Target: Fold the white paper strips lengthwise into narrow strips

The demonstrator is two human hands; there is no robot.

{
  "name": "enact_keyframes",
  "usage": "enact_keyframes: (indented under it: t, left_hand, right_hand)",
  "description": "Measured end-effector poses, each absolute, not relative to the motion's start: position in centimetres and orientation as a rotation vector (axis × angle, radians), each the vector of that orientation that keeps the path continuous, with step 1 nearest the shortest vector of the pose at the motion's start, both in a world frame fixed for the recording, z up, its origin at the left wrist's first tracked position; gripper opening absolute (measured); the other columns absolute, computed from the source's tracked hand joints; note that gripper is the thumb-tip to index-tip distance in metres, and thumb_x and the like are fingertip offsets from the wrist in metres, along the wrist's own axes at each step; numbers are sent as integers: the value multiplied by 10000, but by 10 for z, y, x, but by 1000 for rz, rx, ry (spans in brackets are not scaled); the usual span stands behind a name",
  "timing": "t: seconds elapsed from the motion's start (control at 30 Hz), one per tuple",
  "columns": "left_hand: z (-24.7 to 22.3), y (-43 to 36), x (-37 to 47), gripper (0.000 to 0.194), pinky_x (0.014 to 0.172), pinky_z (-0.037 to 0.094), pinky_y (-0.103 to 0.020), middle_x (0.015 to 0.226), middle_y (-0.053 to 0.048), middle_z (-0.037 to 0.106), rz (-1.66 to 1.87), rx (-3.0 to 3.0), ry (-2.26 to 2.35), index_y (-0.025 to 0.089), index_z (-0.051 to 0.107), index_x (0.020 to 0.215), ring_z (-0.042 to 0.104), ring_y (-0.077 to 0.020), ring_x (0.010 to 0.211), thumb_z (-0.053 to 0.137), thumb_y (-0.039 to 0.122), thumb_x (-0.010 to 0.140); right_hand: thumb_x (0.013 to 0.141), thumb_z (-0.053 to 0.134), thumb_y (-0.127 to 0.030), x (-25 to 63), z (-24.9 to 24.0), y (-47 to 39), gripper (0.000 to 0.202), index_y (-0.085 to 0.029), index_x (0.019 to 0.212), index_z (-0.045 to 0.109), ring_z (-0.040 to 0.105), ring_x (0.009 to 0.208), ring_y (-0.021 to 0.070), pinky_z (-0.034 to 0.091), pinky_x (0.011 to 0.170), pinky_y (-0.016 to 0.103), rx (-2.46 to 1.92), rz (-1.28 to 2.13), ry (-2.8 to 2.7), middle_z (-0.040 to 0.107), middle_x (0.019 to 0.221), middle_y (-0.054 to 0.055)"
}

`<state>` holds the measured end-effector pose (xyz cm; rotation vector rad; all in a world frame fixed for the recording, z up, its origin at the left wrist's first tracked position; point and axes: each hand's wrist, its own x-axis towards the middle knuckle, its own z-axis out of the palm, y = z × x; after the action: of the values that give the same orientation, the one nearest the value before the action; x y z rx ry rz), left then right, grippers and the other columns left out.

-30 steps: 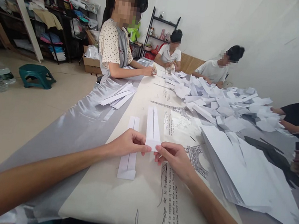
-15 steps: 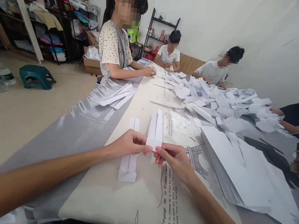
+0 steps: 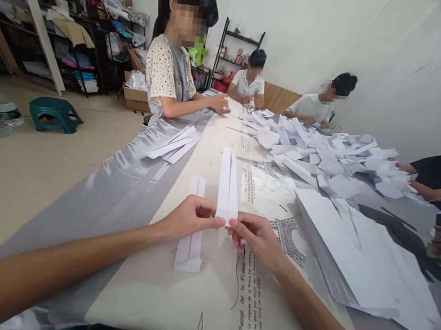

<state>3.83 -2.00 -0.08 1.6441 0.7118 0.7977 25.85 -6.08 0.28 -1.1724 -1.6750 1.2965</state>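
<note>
A narrow folded white paper strip [image 3: 229, 185] stands tilted up between my two hands, a long slit running down its face. My left hand [image 3: 194, 216] pinches its lower left corner between thumb and fingers. At the lower right corner, my right hand [image 3: 254, 234] grips the same strip with its thumb in front. Under and beside my left hand, a second folded paper strip [image 3: 188, 257] lies flat on the printed tablecloth [image 3: 149, 290], partly hidden by the hand.
Large white sheets [image 3: 377, 259] lie stacked on the right. Beyond them spreads a heap of folded papers [image 3: 326, 151]. More strips [image 3: 175, 143] rest at the left edge. Several co-workers sit or stand around the table. A green stool [image 3: 55, 114] is on the floor.
The held strip's upper end has risen and now looks longer, while both hands stay pinched at its lower corners. The standing co-worker's hands have shifted slightly.
</note>
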Motion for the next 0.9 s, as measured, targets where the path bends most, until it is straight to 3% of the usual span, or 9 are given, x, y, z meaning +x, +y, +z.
enact_keyframes:
  t: [0.23, 0.43, 0.6, 0.77, 0.9]
  left_hand:
    - [-1, -15, 35, 475, 514, 262, -234, 578, 57, 373, 853, 1611, 733, 167, 473, 585, 333, -89, 566, 720, 464, 862]
    - [2, -17, 34, 388, 522, 300, -235, 595, 36, 461, 752, 1662, 681, 147, 611, 669, 398, -97, 572, 719, 467, 860]
    - [-1, -18, 34, 338, 550, 348, -239, 719, -15, 614, 637, 1639, 573, 128, 762, 906, 468, -117, 623, 717, 461, 862]
    - [-2, -16, 33, 290, 587, 397, -242, 743, -42, 675, 636, 1623, 559, 127, 770, 849, 537, -133, 659, 744, 416, 851]
    - [0, -15, 33, 357, 486, 294, -218, 566, 5, 580, 785, 1631, 733, 119, 712, 672, 431, -83, 519, 765, 432, 835]
  right_hand:
    - [960, 606, -539, 258, 0, -62, 393, -199, 769, 656, 516, 521, 119, 422, 531, 267, -1181, 1351, -1729, 570, 601, -23]
    - [979, 560, -557, 256, 1, -63, 404, -200, 817, 658, 548, 541, 139, 448, 575, 293, -1193, 1307, -1738, 618, 640, -5]
    - [957, 571, -589, 258, -1, -64, 418, -210, 784, 605, 479, 510, 124, 395, 497, 267, -1188, 1321, -1778, 514, 602, -34]
    - [947, 590, -584, 260, -1, -63, 408, -207, 805, 651, 482, 517, 120, 403, 496, 261, -1153, 1327, -1810, 520, 622, -28]
    - [934, 634, -547, 259, 3, -61, 380, -199, 787, 671, 540, 516, 128, 460, 532, 279, -1152, 1279, -1725, 594, 630, -10]
